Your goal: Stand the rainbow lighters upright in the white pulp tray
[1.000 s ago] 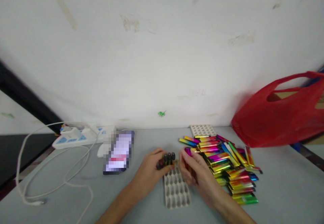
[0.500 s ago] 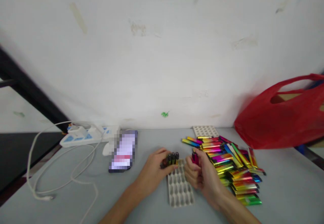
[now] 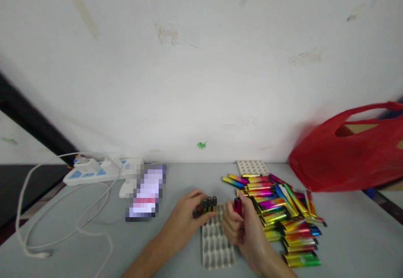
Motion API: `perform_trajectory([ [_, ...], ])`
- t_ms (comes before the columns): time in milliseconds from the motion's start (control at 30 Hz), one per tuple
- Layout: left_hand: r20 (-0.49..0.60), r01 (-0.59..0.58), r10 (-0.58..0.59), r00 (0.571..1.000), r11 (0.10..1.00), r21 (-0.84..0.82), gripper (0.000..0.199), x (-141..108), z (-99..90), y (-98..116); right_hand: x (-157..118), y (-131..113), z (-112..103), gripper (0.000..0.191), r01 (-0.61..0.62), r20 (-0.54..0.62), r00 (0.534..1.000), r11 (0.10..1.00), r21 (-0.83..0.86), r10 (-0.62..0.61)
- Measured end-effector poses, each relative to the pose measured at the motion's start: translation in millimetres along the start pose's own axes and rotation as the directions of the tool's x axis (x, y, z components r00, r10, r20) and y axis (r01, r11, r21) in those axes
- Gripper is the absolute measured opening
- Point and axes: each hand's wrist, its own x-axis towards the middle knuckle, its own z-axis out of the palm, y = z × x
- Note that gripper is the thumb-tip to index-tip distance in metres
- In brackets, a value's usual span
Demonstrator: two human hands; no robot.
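Observation:
A pale moulded tray (image 3: 219, 250) with rows of hollows lies on the table in front of me. At its far left corner, several black-topped tubes (image 3: 209, 203) stand upright, close together. My left hand (image 3: 193, 211) is curled around them, thumb in front and fingers behind. My right hand (image 3: 241, 221) is closed on a magenta tube with a dark top (image 3: 237, 205), held upright just over the tray's right side; its lower end is hidden in the fist. Right beside that hand lies a pile of shiny multicoloured tubes (image 3: 272, 204) with dark ends.
A second pale tray (image 3: 252, 167) lies by the wall behind the pile. A red bag (image 3: 349, 156) stands at the back right. To the left are a blurred-out phone (image 3: 146, 192), a white power strip (image 3: 97, 171) and a looped white cable (image 3: 59, 242).
The camera view has shifted slightly, so everything sits a little lower and further left. Both hands keep nearly the same place and grip over the tray.

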Motion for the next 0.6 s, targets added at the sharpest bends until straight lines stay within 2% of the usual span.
perform_trajectory([
  [100,0.015,-0.006,0.006,1.000,1.000,-0.006,0.014,-0.1,0.1,-0.5,0.4,-4.9,-1.8,0.074,0.031,0.024,0.999,0.999,0.025,-0.032],
  [200,0.007,0.001,-0.001,1.000,1.000,0.012,0.015,0.0,0.5,-0.4,0.3,-9.2,-2.2,0.076,0.011,0.022,1.000,1.000,0.017,-0.011],
  [500,0.017,0.001,-0.001,1.000,1.000,0.009,0.011,0.2,0.7,0.5,-2.7,-6.3,2.3,0.072,0.002,-0.136,0.991,0.999,-0.040,-0.007],
  [600,0.003,-0.005,0.005,1.000,1.000,0.013,0.011,0.5,1.7,-1.8,-3.2,-5.2,3.5,0.071,0.016,-0.155,0.988,0.999,-0.033,-0.021],
])
